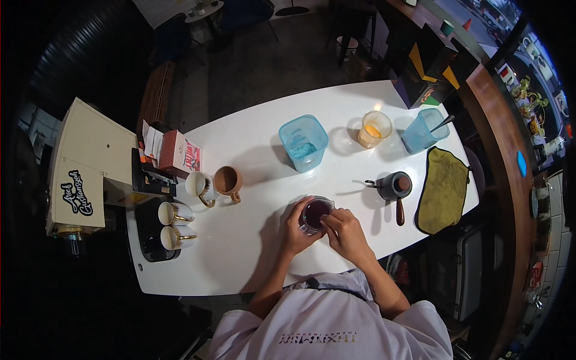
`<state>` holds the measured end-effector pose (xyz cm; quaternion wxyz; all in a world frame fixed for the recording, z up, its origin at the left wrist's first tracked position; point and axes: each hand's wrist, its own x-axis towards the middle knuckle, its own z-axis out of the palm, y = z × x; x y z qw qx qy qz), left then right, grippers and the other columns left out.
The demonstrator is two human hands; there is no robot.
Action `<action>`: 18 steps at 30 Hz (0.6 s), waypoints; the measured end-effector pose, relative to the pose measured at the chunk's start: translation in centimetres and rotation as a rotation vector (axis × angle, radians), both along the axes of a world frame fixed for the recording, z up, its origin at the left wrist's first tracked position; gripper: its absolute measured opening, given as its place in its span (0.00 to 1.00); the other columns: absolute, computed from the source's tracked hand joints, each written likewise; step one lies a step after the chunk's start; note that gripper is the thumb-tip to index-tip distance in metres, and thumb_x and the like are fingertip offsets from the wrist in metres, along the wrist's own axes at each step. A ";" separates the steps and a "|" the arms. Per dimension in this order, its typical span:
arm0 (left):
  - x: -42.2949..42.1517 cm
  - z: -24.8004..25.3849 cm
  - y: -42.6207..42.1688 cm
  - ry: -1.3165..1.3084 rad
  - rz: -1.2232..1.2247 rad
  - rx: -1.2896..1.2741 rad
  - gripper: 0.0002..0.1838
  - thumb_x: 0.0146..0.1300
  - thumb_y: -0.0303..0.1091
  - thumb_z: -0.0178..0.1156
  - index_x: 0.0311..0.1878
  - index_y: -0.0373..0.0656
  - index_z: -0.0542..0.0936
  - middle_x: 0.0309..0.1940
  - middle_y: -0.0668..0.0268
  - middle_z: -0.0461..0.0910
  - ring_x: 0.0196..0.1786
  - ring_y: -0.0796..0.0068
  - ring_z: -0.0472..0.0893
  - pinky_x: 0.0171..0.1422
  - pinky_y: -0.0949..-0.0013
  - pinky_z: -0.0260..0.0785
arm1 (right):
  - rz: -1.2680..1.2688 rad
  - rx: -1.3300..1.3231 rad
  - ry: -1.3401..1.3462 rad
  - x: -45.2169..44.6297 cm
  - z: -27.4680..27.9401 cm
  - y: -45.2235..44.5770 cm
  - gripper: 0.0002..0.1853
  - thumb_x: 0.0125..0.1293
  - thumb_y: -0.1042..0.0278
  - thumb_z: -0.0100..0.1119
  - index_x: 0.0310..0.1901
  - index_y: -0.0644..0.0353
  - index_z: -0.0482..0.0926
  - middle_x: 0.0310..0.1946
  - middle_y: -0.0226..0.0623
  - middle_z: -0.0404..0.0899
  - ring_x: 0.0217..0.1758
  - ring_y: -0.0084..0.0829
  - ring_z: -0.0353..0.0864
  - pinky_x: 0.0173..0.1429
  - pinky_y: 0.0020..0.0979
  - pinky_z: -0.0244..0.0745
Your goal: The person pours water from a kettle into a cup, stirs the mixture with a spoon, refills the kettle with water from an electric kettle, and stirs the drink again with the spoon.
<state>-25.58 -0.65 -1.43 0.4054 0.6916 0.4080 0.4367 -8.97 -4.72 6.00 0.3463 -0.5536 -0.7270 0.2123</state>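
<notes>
A clear glass jug (317, 211) with dark liquid in it is between my two hands near the front of the white table. My left hand (296, 233) is wrapped round its left side. At the jug's right rim, my right hand (345, 233) is closed, fingertips against the glass; any handle there is hidden. To the right stands a small dark metal pot (393, 185) with a wooden handle. Beyond the jug is a light blue plastic container (303, 144) with some blue at its bottom.
At left are a brown cup (227, 182), several white cups (177, 238) with gold handles, and a cream machine (90, 162). A glass with orange contents (373, 132), another blue container (418, 133) with a dark utensil, and an olive cloth (443, 192) lie right.
</notes>
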 end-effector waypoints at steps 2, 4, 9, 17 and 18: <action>0.0 0.1 -0.1 -0.010 0.003 -0.002 0.44 0.43 0.32 0.82 0.67 0.39 0.74 0.61 0.53 0.79 0.64 0.54 0.80 0.69 0.56 0.74 | 0.011 -0.029 0.016 -0.3 0.0 0.1 0.06 0.59 0.79 0.63 0.39 0.67 0.82 0.31 0.45 0.77 0.37 0.48 0.78 0.45 0.45 0.74; 0.1 0.0 -0.1 -0.010 0.006 0.001 0.44 0.43 0.32 0.82 0.67 0.39 0.74 0.61 0.53 0.79 0.64 0.54 0.80 0.69 0.56 0.74 | 0.040 -0.019 -0.013 -0.2 0.4 0.3 0.06 0.58 0.80 0.62 0.38 0.66 0.81 0.31 0.44 0.77 0.38 0.48 0.78 0.45 0.44 0.73; 0.0 -0.3 0.0 -0.004 -0.004 -0.019 0.44 0.43 0.32 0.83 0.67 0.39 0.74 0.61 0.53 0.79 0.64 0.54 0.80 0.69 0.56 0.74 | 0.077 -0.049 -0.125 0.5 1.3 0.3 0.11 0.52 0.84 0.61 0.39 0.66 0.81 0.33 0.45 0.78 0.39 0.46 0.76 0.47 0.43 0.72; -0.1 0.4 -0.2 0.018 0.001 -0.028 0.45 0.43 0.33 0.83 0.67 0.38 0.74 0.61 0.52 0.79 0.65 0.53 0.80 0.70 0.56 0.74 | 0.020 -0.008 -0.233 1.1 1.6 1.4 0.14 0.50 0.84 0.61 0.40 0.65 0.79 0.33 0.44 0.77 0.40 0.46 0.75 0.48 0.43 0.72; 0.0 0.4 -0.2 0.017 0.004 -0.029 0.45 0.43 0.33 0.83 0.67 0.38 0.74 0.61 0.52 0.79 0.65 0.53 0.80 0.70 0.56 0.74 | 0.023 -0.009 -0.234 1.2 1.5 1.5 0.14 0.50 0.84 0.61 0.40 0.65 0.79 0.33 0.44 0.77 0.40 0.46 0.75 0.48 0.43 0.72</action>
